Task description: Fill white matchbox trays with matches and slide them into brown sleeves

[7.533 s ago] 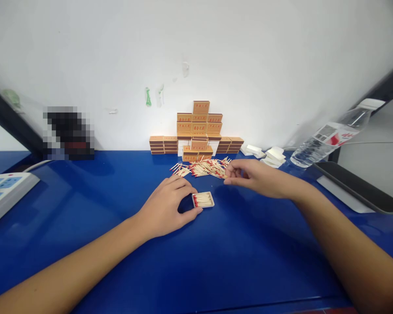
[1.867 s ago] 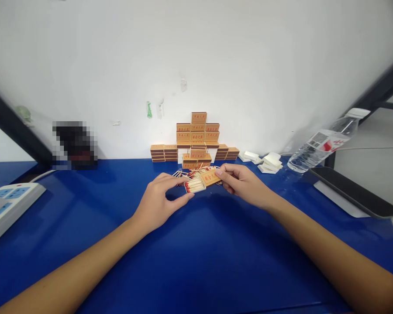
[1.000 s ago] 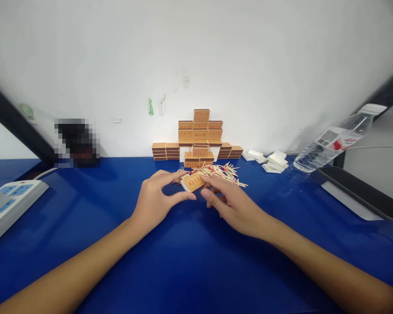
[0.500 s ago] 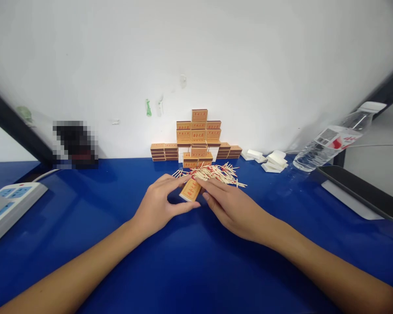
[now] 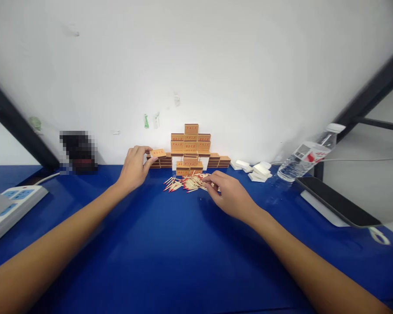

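My left hand (image 5: 136, 165) pinches a yellow-and-red matchbox (image 5: 157, 153) between thumb and fingers, just above the left end of the low stacks. A structure of stacked matchboxes (image 5: 190, 146) rises against the wall, with a single box at its top. In front of it lies a loose pile of red-tipped matches (image 5: 186, 183). My right hand (image 5: 227, 192) is at the right side of the pile, its fingertips drawn together among the matches; whether they hold one is hidden.
White matchbox trays (image 5: 260, 172) lie to the right of the stacks. Beyond them are a tilted plastic water bottle (image 5: 306, 157) and a dark phone-like slab (image 5: 340, 200). A white power strip (image 5: 19, 205) sits at the left, with a pixelated dark object (image 5: 78, 151) behind it.
My left hand has carried the matchbox leftward and away from me, to the left stacks. My right hand has let go of that box and moved to the matches. The view has shifted slightly.
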Demonstrator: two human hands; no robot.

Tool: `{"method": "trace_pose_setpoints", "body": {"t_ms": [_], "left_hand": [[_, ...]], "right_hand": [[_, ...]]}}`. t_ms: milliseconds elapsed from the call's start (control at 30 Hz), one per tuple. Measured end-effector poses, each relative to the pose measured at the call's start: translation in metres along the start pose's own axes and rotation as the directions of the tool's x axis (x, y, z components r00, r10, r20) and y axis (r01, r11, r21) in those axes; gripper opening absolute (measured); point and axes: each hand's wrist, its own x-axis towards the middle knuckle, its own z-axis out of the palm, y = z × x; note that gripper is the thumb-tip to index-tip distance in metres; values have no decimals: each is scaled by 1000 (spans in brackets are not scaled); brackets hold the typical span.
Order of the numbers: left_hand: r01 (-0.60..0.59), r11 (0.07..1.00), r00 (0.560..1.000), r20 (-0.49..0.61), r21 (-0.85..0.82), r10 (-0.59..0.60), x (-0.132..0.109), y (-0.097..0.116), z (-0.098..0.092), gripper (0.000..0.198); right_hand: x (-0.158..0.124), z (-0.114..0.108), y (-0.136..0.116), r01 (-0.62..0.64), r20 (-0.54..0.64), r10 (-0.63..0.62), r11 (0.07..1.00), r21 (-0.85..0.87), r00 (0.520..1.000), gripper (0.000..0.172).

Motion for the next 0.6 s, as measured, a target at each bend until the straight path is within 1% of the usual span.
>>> {"method": "trace_pose_setpoints", "body": {"t_ms": [67,133,233,300,367,467,533,600], "left_hand": [[8,1000,1000,-10,9,-8,10,-4,8,27],[20,1000,1000,-15,12,-19,17,-4,17,27],[38,999,999,-27,17,-37,21,0,29,28],[50,999,998,-41,19,-49,22,3,34,30],[62,998,996,-58,21,-61,22,4,35,29],[74,997,995,-76,29,-71,22,6,33,20],[74,997,994,-85,34,-71,24,7,30,20],[70,997,994,-91,39,-66,26,8,26,26]], "right_hand": [[2,-2,4,-22,-1,22,999,-28,1000,20],[4,-4,9,-44,-11,44,998,-50,999,19],[6,-8,14,-66,-30,64,996,-64,997,19],[8,-10,17,-77,-36,74,995,-70,997,19],[10,-13,20,-88,-46,84,993,-78,995,18],[12,-24,32,-130,-88,122,986,-101,989,16],[13,-38,44,-181,-133,165,976,-120,977,16],[13,-56,60,-243,-188,215,960,-139,958,17]]}}
